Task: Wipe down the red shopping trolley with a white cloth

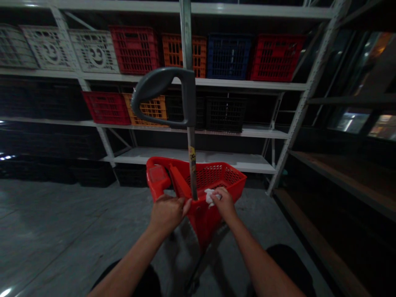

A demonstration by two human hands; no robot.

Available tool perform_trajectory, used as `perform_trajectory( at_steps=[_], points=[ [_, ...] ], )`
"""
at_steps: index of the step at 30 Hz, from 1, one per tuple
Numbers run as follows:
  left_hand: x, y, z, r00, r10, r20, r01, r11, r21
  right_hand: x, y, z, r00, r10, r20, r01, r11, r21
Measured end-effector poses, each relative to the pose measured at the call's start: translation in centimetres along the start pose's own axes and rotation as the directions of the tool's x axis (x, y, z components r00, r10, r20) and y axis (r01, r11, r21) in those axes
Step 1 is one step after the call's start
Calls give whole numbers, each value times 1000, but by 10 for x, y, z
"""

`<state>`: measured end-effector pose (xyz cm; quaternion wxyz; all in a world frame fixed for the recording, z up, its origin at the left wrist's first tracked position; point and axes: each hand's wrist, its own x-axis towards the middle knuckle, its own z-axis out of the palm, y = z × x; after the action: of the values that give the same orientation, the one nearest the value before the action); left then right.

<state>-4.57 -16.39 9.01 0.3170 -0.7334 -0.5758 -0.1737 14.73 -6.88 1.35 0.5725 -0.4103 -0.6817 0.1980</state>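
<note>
In front of me stands a red plastic shopping cart (238,181) with slotted basket walls. My left hand (168,210) is wrapped over the cart's near rim, left of the metal pole. Between thumb and fingers, my right hand (224,202) pinches a crumpled white tissue (209,198) against the near rim, right of the pole. Rising from the cart, the metal pole (192,165) carries a yellow sticker, and a grey loop handle (188,99) is fixed higher up on it.
A white metal shelf rack (278,86) fills the back, holding red crates (136,49), white crates (95,51), an orange crate (199,51) and a blue crate (229,55). Dark shelving (349,185) stands at the right. My legs are on either side of the grey floor (62,231) below.
</note>
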Motion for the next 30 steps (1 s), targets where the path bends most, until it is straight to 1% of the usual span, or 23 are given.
perform_trajectory(
  at_steps=[2,4,6,8,10,11,13,15,17,19,21,23,26,28,30],
  points=[
    [-1,-3,0,1000,6,-15,-6,1000,1,7,7,-10,994,79,-76,-77,997,27],
    [-3,-5,1,999,20,-29,-20,1000,-2,11,3,-17,980,167,-109,-146,973,176],
    [-4,-8,2,998,42,-42,-43,999,-10,12,-8,-18,974,210,-83,-167,918,360],
    [-6,-11,4,997,59,-52,-59,998,-16,10,-22,-10,983,180,-25,-149,879,453],
    [-7,-13,5,996,71,-58,-72,997,-14,7,-33,2,995,93,42,-101,899,425],
    [-7,-14,6,995,77,-60,-78,997,-13,5,-36,7,996,41,82,-69,922,380],
    [-8,-16,7,994,93,-64,-94,995,-13,2,-33,14,988,-40,148,5,973,232],
    [-9,-18,7,992,104,-70,-105,994,-16,0,-24,14,985,-58,165,54,998,33],
    [-10,-20,6,992,109,-71,-110,994,-21,-1,-13,8,989,-35,144,56,988,-146],
    [-10,-21,6,991,117,-67,-119,993,-28,-3,-6,1,993,-2,116,30,971,-237],
    [-9,-22,6,990,124,-60,-127,991,-32,-6,-7,-1,995,5,98,18,974,-225],
    [-8,-22,6,990,126,-58,-128,991,-34,-11,-16,1,996,-15,92,27,991,-132],
    [-6,-24,9,990,126,-67,-129,991,-45,-17,-36,7,993,-36,110,35,999,12],
    [-5,-27,12,989,131,-69,-136,989,-63,-19,-47,10,991,-35,127,31,999,29],
    [-3,-32,14,990,137,-47,-140,986,-86,-18,-52,11,992,-30,123,31,999,-8]
  ],
)
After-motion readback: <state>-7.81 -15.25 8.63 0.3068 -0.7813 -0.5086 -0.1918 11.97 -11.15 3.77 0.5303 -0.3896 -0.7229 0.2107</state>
